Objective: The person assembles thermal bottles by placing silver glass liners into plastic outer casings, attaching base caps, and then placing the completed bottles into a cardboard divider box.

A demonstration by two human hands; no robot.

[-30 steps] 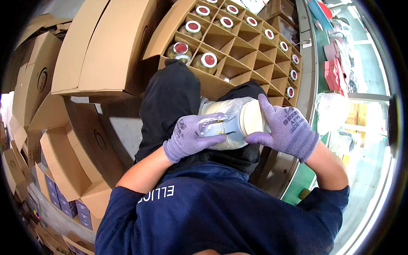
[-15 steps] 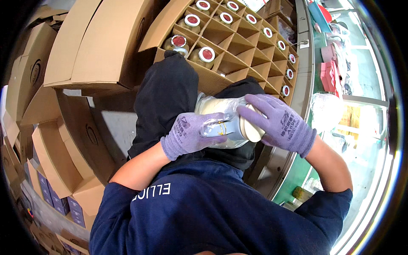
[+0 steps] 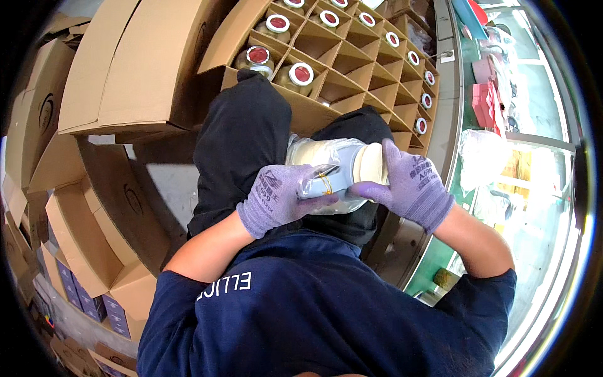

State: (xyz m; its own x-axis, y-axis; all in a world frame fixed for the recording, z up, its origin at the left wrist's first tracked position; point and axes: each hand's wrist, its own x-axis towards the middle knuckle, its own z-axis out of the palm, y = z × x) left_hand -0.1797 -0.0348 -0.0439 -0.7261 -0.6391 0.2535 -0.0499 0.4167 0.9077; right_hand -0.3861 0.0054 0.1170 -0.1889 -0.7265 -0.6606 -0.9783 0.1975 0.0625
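Observation:
A jar with a cream lid [image 3: 372, 162] and a grey-blue body [image 3: 344, 168] lies sideways above my lap. Clear plastic film [image 3: 300, 149] is bunched around its left end, and a thin gold tie [image 3: 325, 182] shows on its near side. My left hand [image 3: 276, 193], in a purple knit glove, is closed around the jar's wrapped left part. At the lid end my right hand [image 3: 411, 188], gloved the same, has its thumb on the near side and fingers on the far side. The right fingertips are partly hidden behind the lid.
Ahead stands a carton with cardboard dividers [image 3: 344, 61] holding several jars with red-and-white lids [image 3: 301, 74]. Tall brown cartons [image 3: 147, 63] stand at the left, with an open carton [image 3: 78, 220] below. A glass-topped counter [image 3: 502, 213] with a pink box [image 3: 482, 108] runs along the right.
My right hand has slid from on top of the lid to its right end, uncovering more of the lid. My left hand keeps its hold.

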